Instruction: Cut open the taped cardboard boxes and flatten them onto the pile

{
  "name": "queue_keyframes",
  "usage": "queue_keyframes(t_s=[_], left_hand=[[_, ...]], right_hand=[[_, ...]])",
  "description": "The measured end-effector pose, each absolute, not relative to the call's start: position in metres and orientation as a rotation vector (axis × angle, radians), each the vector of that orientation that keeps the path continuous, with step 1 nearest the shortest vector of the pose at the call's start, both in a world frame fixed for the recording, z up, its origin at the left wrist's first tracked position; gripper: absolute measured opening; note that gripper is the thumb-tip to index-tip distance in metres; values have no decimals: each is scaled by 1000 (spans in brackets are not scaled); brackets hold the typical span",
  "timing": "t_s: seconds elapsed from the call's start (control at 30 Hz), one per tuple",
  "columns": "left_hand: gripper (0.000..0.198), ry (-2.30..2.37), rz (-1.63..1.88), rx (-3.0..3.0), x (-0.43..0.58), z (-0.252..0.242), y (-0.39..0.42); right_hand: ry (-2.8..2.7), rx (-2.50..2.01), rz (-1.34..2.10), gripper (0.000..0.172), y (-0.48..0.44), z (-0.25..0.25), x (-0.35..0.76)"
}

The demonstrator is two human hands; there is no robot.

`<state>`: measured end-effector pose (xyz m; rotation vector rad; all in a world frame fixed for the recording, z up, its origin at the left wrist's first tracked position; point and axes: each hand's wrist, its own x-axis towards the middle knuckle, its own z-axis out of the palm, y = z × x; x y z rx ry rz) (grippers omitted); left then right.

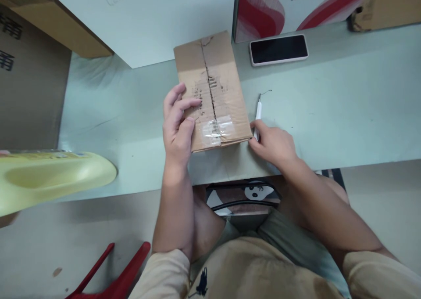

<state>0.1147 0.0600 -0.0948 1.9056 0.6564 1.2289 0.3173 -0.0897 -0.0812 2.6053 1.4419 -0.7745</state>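
Note:
A small brown cardboard box (215,88) lies on the pale green table (329,110), its top seam torn, with clear tape near the front edge. My left hand (177,125) rests on the box's left side, fingers spread over the top and thumb at the front corner. My right hand (272,143) lies on the table at the box's front right corner, its fingers closed round the lower end of a thin white pen-like tool (258,114) with a wire hook at its tip.
A phone (279,49) lies face up behind the box. A red-and-white printed carton (296,5) and brown cartons (29,70) stand at the back and left. A yellow plastic object (49,176) juts in at left. A red chair part (112,272) shows below.

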Motion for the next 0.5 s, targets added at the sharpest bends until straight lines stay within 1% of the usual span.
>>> queue_keyframes(t_s=[0.23,0.33,0.43,0.5], left_hand=[[42,650,1248,1892,117,-93,58],[40,643,1257,1882,117,-93,58],[39,650,1255,1892,116,-94,59],[40,665,1235,1892,115,-95,60]], right_hand=[[1449,2655,-753,44,-91,-86,319],[1529,2781,-768,44,-94,-92,323],[1880,2987,-859,39,-97,-98,329],[2220,3094,-900,41,-97,-100,333]])
